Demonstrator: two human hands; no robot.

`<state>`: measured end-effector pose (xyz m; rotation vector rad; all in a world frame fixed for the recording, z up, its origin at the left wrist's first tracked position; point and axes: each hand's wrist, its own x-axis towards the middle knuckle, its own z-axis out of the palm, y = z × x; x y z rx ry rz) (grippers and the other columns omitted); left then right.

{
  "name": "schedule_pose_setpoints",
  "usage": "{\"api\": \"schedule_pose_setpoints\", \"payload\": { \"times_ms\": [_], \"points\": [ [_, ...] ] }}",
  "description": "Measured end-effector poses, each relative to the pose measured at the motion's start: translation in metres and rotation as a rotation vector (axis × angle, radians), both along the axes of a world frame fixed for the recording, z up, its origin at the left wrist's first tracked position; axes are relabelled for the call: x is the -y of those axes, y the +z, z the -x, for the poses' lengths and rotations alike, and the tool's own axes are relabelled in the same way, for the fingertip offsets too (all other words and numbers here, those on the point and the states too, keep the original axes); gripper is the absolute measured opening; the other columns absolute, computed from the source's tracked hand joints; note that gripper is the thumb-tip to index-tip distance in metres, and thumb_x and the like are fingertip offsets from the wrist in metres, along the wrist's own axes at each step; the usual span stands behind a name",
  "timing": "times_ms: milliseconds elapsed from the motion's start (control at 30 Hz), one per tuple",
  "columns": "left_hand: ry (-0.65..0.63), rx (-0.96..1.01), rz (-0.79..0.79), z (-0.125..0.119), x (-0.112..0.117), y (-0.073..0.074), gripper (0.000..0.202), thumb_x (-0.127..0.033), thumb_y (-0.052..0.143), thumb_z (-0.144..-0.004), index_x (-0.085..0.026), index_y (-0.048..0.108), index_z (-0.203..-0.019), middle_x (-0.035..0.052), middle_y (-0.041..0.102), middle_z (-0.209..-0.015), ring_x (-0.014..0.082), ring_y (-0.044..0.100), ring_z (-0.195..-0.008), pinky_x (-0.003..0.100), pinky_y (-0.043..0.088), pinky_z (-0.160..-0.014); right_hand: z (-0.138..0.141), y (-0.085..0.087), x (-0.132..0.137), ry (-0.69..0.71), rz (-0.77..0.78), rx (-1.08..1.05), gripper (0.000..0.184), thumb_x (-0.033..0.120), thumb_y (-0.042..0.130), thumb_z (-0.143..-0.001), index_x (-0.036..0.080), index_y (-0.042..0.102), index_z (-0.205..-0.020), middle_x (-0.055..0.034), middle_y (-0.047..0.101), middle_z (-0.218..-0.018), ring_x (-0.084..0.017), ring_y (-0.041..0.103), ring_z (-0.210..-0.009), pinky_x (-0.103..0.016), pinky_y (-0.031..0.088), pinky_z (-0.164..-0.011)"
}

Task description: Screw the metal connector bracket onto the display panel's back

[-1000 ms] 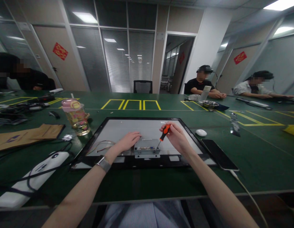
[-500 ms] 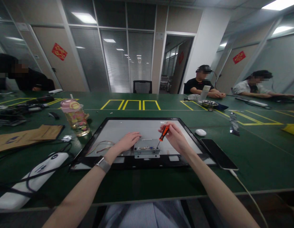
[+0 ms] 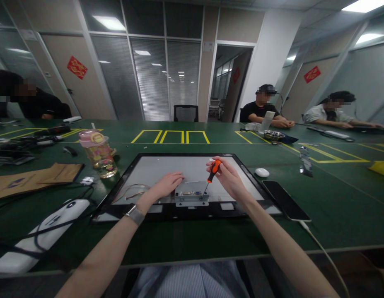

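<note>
An orange and black screwdriver is gripped in my right hand, its shaft slanting down to the right end of a metal port bracket. Ports, one of them blue, line the bracket's face. It sits at the near edge of a flat display panel with a grey back and black frame. My left hand lies flat, fingers stretched out, at the bracket's left side. Thin wires run across the panel left of that hand. Whether the screwdriver tip sits in a screw is too small to tell.
Left of the panel are a drink cup, a brown paper bag and a white power strip with black cables. To the right lie a white case and a phone on a cable. People sit across the table.
My right hand and the screwdriver handle have shifted slightly, with the handle a little more upright. The left hand and the panel stay where they were.
</note>
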<state>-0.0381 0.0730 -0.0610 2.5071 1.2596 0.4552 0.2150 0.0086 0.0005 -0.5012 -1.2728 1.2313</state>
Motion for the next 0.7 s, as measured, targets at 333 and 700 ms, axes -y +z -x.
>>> {"api": "schedule_pose_setpoints", "payload": {
  "times_ms": [333, 700],
  "points": [
    [-0.014, -0.002, -0.019, 0.0002, -0.0016, -0.002, 0.042, -0.04, 0.026, -0.094, -0.021, 0.053, -0.12, 0.0044, 0.046, -0.134, 0.0184, 0.038, -0.125, 0.035, 0.023, -0.105, -0.0003, -0.0037, -0.0025, -0.059, 0.025, -0.052, 0.015, 0.028, 0.066, -0.073, 0.026, 0.065, -0.087, 0.0003, 0.063, -0.087, -0.017, 0.059, -0.087, -0.039, 0.04, -0.093],
    [-0.013, -0.01, -0.027, 0.0007, -0.003, -0.0033, 0.04, -0.039, 0.026, -0.094, -0.023, 0.052, -0.12, 0.0035, 0.046, -0.134, 0.0178, 0.039, -0.124, 0.035, 0.022, -0.105, -0.0018, -0.0041, -0.0024, -0.117, -0.009, 0.006, 0.015, 0.027, 0.067, -0.072, 0.026, 0.065, -0.087, 0.0013, 0.062, -0.081, -0.015, 0.059, -0.077, -0.035, 0.044, -0.084]
  ]
}}
